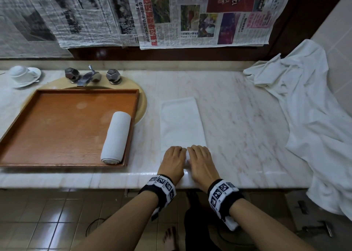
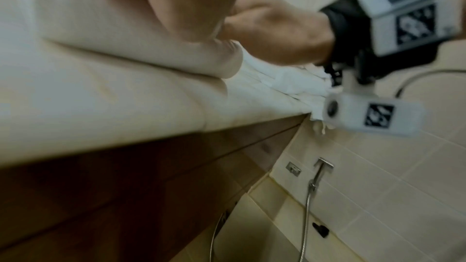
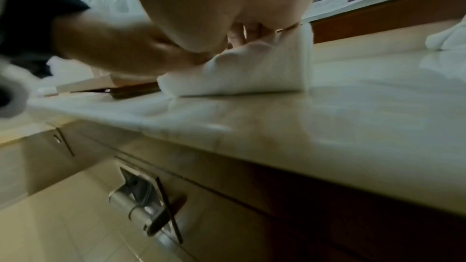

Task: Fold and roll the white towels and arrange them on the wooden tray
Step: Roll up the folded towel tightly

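Head view: the folded white towel is lying flat on the marble worktop, just right of the wooden tray. Left hand and right hand are sitting side by side on the towel's near end, fingers curled over a small roll of cloth starting there. The tray is resting partly over the sink basin, blocking most of it. One rolled towel is lying inside the tray, against its right rim. Behind the tray: the tap with two faceted knobs. Far left of the tray, an upturned cup on a saucer. Well right of the tray, a heap of loose white towels is spilling over the worktop edge. Newspaper sheets are hanging on the wall behind.

Left wrist view: blurred. The left palm is pressing down near the worktop edge; the right hand is gripping bunched white cloth beyond it. Below the worktop, a spray hose is hanging on the tiled wall.

Right wrist view: blurred. Right fingers are curling round the raised towel end; the tray corner is showing beyond the towel. A paper-roll holder is sitting below the worktop.
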Demonstrator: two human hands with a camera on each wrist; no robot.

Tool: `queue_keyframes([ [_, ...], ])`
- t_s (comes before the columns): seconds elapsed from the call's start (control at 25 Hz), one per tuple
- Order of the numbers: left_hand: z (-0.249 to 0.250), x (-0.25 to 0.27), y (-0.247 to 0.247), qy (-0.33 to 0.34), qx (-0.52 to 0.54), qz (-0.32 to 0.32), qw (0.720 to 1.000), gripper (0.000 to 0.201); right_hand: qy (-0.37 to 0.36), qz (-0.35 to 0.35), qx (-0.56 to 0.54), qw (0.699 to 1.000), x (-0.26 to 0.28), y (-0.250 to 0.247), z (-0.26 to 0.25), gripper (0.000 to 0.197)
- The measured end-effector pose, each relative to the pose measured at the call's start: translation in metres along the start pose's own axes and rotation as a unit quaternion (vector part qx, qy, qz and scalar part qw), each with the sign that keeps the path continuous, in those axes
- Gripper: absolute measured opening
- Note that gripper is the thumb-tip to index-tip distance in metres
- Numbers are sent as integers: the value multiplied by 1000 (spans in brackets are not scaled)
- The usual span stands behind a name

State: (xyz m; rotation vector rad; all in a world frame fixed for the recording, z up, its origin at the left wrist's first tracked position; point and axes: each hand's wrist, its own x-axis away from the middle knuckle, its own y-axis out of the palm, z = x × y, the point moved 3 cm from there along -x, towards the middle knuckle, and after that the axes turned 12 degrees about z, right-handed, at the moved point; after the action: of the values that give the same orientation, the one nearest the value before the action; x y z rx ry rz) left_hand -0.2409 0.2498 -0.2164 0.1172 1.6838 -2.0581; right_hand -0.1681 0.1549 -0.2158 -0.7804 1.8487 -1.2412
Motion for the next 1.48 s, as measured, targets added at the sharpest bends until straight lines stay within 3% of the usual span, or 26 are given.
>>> queue_keyframes([
  [0.08,-4,-9,1,-32,6,-38,999,48,-13,-23,16,1000,5,5,2,52],
  [0.2,-1,-11,-6,-57,12,-6,998,47,-9,-20,2,1000,-12,-3,6,50],
  [0.32,10,4,-13,-8,9,58,998,60,-12,-74,0,997,-24,-12,3,40],
  [0.4,12,14,-14,11,25,68,997,70,-5,-84,0,996,-24,-10,4,39],
  [0.52,4,10,-8,34,28,64,997,60,11,-45,31,998,-10,-7,-3,45],
  [0.76,-11,-19,-5,-46,44,-22,998,40,2,-1,17,1000,-10,-5,1,57],
  [0.88,-3,-8,-8,-49,55,28,997,39,5,-34,-19,999,-21,-9,4,46],
  [1.0,1,15,-1,-7,70,60,996,48,18,-66,-31,997,-19,-9,5,47],
  [1.16,-4,6,-2,26,52,37,998,34,11,38,24,999,15,3,-12,55],
  [1.36,-9,-16,-6,-14,43,21,999,27,3,6,63,998,30,15,-14,68],
  [1.48,-3,-2,-11,-38,50,46,997,47,-1,26,20,999,11,15,-7,62],
])
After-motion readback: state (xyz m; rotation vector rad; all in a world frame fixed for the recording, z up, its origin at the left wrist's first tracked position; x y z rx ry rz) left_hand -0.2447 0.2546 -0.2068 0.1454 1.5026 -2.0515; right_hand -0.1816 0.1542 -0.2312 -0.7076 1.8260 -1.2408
